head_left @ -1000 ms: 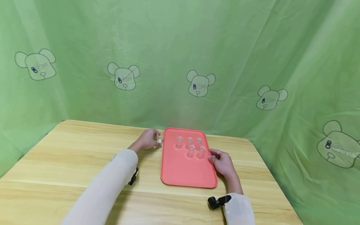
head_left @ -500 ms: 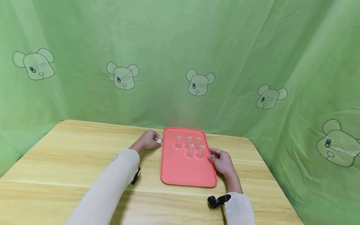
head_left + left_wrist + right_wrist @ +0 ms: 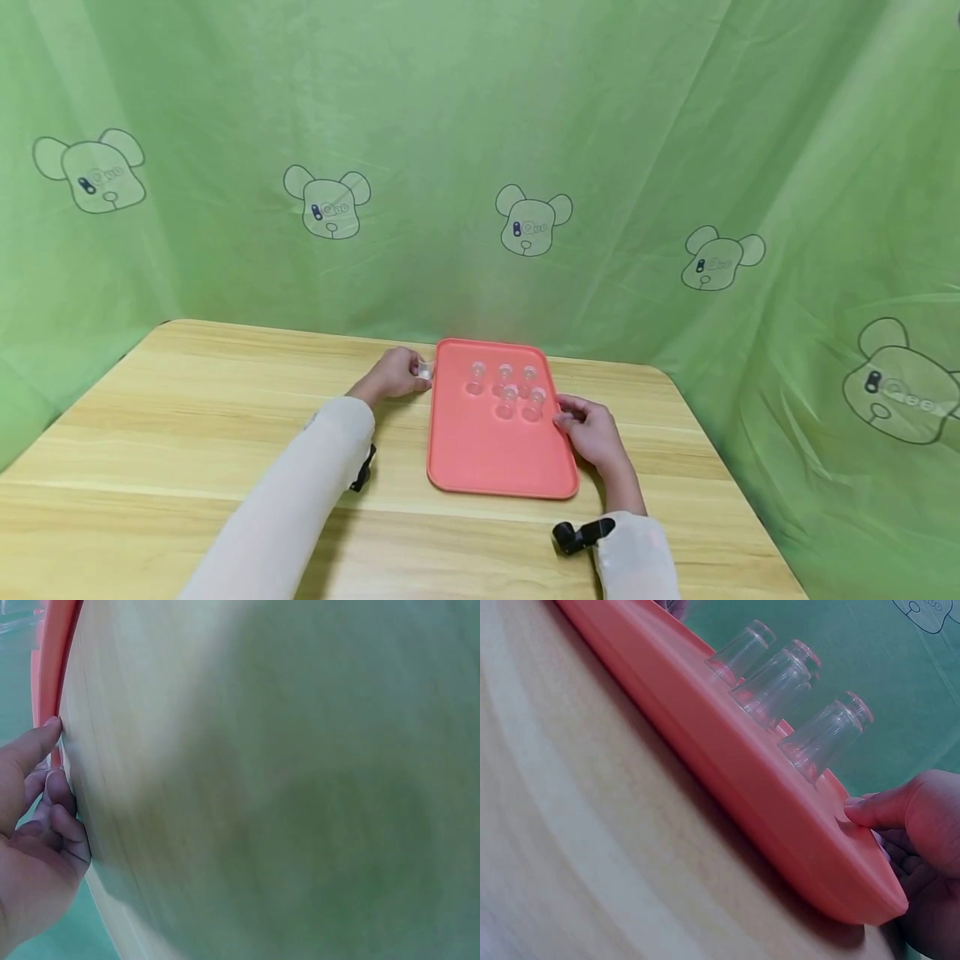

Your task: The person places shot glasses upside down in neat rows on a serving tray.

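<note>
My left hand [image 3: 396,372] is beside the upper left edge of the pink-red tray [image 3: 487,458] and holds a small clear shot glass [image 3: 425,371] by its fingertips. In the left wrist view, the thumb [image 3: 41,742] lies against the tray's rim and the other fingers are curled; the glass cannot be made out there. My right hand [image 3: 596,433] grips the tray's right edge, its thumb [image 3: 870,810] on top of the rim. Several clear shot glasses [image 3: 506,403] stand on the tray's upper part, wider end down, in two rows.
The tray lies on a light wooden table [image 3: 225,408]. Behind and at the sides hangs a green curtain [image 3: 435,125] with printed bear heads. Black cameras are strapped to both wrists, one of them a black wrist camera [image 3: 581,535] on the right.
Almost nothing differs. The glass in my left hand sits slightly lower against the tray's edge; the right hand keeps its grip and the standing glasses stay put.
</note>
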`<state>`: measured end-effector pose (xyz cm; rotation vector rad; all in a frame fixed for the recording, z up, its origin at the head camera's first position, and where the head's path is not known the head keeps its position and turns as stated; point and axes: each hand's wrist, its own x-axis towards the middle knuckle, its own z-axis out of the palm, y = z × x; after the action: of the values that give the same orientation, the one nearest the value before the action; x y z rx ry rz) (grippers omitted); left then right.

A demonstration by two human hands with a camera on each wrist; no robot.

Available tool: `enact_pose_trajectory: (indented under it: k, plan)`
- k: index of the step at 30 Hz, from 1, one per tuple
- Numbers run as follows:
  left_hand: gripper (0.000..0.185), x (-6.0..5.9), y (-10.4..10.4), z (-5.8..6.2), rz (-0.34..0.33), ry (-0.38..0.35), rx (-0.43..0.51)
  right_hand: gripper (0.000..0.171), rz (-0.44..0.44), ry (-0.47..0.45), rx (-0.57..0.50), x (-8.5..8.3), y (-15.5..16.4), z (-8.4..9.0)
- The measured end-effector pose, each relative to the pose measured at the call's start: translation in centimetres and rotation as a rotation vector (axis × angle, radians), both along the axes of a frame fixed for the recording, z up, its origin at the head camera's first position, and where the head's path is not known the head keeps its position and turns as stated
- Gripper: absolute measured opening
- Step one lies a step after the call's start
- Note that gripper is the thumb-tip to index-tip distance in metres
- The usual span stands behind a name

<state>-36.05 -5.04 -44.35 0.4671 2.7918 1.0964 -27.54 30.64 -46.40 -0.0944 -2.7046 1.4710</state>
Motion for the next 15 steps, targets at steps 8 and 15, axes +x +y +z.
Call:
enact_pose_trajectory:
  k: [8, 15]
  plan:
    - [0.018, 0.12, 0.01, 0.06, 0.000, 0.019, -0.002, 0.039, -0.002, 0.001, 0.005, -0.02, -0.05, -0.09]
    - [0.019, 0.40, -0.37, 0.51, -0.037, 0.078, 0.003, 0.039, -0.002, 0.003, 0.008, -0.15, 0.08, -0.17]
